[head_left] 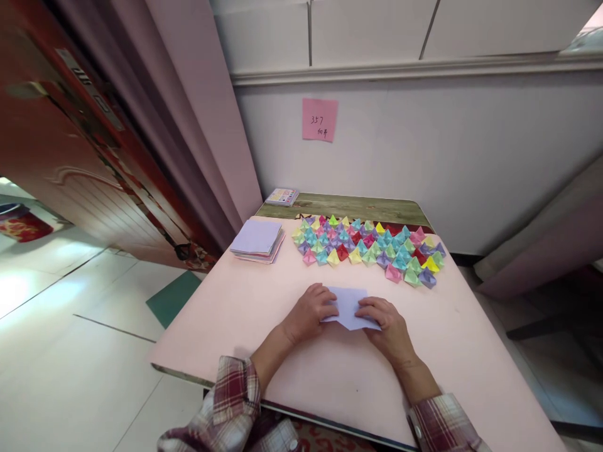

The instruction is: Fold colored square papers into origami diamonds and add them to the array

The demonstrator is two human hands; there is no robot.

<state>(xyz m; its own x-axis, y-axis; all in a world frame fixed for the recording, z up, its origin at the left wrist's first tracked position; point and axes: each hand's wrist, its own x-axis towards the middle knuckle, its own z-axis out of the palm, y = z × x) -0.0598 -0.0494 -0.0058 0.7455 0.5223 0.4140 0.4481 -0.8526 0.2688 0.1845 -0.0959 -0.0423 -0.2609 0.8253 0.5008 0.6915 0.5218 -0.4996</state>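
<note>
A pale lilac sheet of paper (pixel 349 304), partly folded, lies on the pink table (pixel 245 301) in front of me. My left hand (pixel 311 311) pinches its left edge with curled fingers. Its right side is pressed down by my right hand (pixel 386 320), fingers bent over the paper. Beyond the sheet, several small folded paper shapes (pixel 372 248) in many colours lie packed together in rows. A stack of square coloured paper (pixel 258 240), lilac on top, sits at the far left of the table.
A small printed packet (pixel 281 196) lies on a wooden surface (pixel 358 207) behind the table. A pink note (pixel 320 119) is stuck on the wall. A dark red door (pixel 70 144) and a curtain (pixel 198 113) stand to the left, tiled floor below.
</note>
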